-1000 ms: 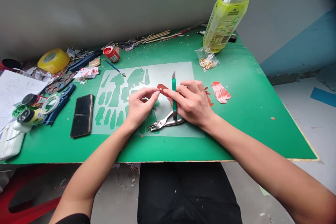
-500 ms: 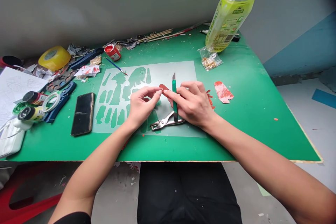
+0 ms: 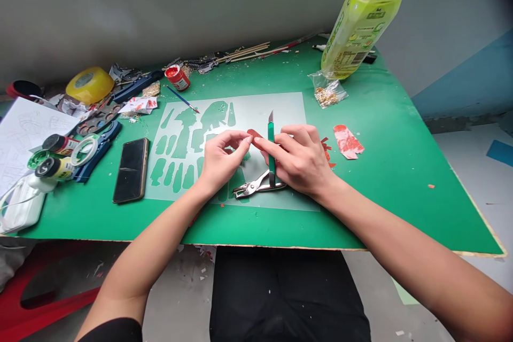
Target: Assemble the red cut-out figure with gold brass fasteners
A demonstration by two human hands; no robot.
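My left hand (image 3: 224,160) pinches one edge of a small red cut-out piece (image 3: 253,133) between thumb and forefinger. Facing it, my right hand (image 3: 302,157) steadies the same piece with its fingertips. Tucked among my right fingers is a green craft knife (image 3: 271,141), its blade pointing up and away from me. Beneath the hands lies a silver hole punch (image 3: 256,187) on a translucent sheet (image 3: 294,109) with many shapes cut out. Red scraps (image 3: 326,152) show beside my right hand, partly hidden, and a red-and-white painted piece (image 3: 348,141) lies farther right.
A phone (image 3: 130,171) lies left of the sheet. Paint jars (image 3: 56,168), blue pliers-like tools and papers crowd the left side. Behind are an open red paint jar (image 3: 177,78), a thin brush (image 3: 182,98) and sticks. A tall green-yellow bottle (image 3: 360,32) stands by a bag of gold bits (image 3: 327,93).
The whole view has shifted slightly, so the table's things appear a little farther right. Both hands keep nearly the same pose on the red piece, and the knife stays in my right hand.
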